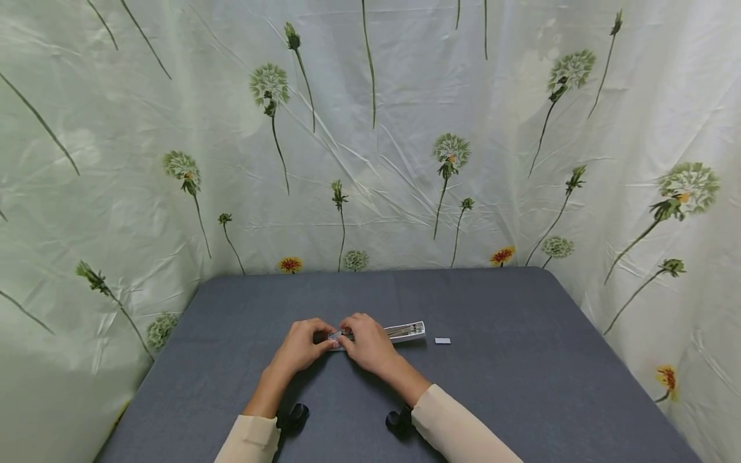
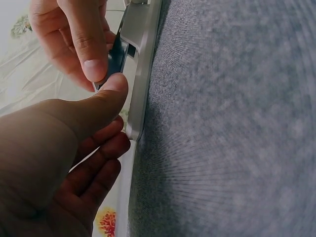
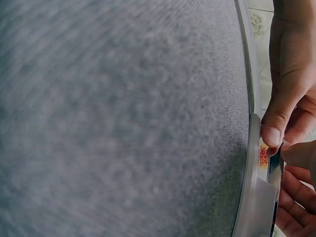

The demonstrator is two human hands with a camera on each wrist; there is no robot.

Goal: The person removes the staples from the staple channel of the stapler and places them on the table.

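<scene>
A long, narrow grey-and-silver device, which looks like a stapler [image 1: 407,330] opened out flat, lies on the dark table with metal parts showing inside its right half. My left hand [image 1: 301,344] is at its left end, where thumb and fingers pinch a thin, dark, shiny metal part [image 2: 116,57]. Close beside it, my right hand [image 1: 368,344] pinches the same part between thumb and fingertips. The left thumb [image 3: 272,136] and right thumb nearly meet there. Fingers hide much of the middle. A small pale rectangular piece [image 1: 442,341], perhaps a staple strip, lies right of the device.
The grey-blue cloth-covered table [image 1: 498,386] has rounded far corners. A pale curtain [image 1: 393,193] printed with dandelions hangs behind it and along both sides. Black wrist mounts [image 1: 294,418] sit under both forearms, close above the tabletop.
</scene>
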